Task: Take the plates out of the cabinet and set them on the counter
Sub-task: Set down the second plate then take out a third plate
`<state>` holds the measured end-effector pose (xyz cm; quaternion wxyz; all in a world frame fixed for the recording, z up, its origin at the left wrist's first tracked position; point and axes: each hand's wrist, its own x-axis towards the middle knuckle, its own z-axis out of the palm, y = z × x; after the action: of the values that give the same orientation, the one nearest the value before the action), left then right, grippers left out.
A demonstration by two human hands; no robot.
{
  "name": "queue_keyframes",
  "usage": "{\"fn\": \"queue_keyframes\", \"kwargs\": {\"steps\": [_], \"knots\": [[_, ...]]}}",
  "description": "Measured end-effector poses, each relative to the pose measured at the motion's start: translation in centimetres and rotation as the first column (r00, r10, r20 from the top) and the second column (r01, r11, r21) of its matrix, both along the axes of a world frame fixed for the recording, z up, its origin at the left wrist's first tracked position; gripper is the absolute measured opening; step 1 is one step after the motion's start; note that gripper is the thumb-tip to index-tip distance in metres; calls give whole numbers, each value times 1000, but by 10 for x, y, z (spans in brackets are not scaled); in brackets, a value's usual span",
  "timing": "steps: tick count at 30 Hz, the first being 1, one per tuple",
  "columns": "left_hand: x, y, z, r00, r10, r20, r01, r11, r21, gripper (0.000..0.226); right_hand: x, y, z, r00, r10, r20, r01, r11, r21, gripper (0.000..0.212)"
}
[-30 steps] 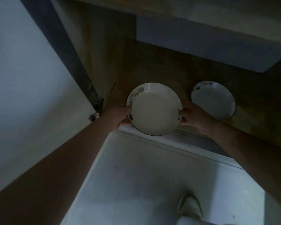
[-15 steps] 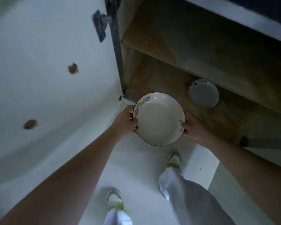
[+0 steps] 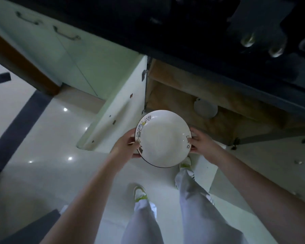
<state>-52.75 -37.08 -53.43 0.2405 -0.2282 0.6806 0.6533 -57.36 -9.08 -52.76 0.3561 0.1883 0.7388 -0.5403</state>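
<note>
Nearest, 2 bare forearms reaching forward and down from the bottom corners, converging toward the middle. Below them, light trouser legs (image 3: 192, 213) and 2 pale shoes with yellow-green trim (image 3: 139, 193) on a glossy white floor (image 3: 42, 147). Left hand (image 3: 125, 147) clamped on the left rim of a white plate (image 3: 163, 139), thumb lying over the rim beside the cartoon print, fingers tucked underneath. Right hand (image 3: 202, 144) gripping the opposite rim, thumb on top next to the dark lettering, remaining fingers hidden beneath. Plate held roughly level in the air between both hands, above the floor and the shoes, just in front of the open cabinet (image 3: 174, 88), outside it. Left of the plate, cabinet door (image 3: 116, 103) swung wide open, inner face showing small dark spots. Farther back, wooden cabinet interior with a second white plate (image 3: 205, 108) lying on the lower shelf, well apart from the held one. Above that, dark counter edge (image 3: 183, 50) running diagonally across the top, surface too dark to make out. Far left, pale closed cupboard fronts with 2 curved handles (image 3: 66, 34)
</note>
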Motion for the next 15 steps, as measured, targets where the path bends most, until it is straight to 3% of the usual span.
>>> {"fn": "queue_keyframes", "kwargs": {"steps": [6,11,15], "knots": [[26,-11,104,994,-42,-97,47,998,43,46,47,-2,101,984,-136,-114,133,991,-26,41],[36,-8,167,965,-158,-210,154,987,-33,51,84,3,168,946,-247,-208,236,969,-76,34],[45,11,212,950,-203,-236,209,978,2,50,112,20,211,907,-337,-254,326,941,-86,34]]}}
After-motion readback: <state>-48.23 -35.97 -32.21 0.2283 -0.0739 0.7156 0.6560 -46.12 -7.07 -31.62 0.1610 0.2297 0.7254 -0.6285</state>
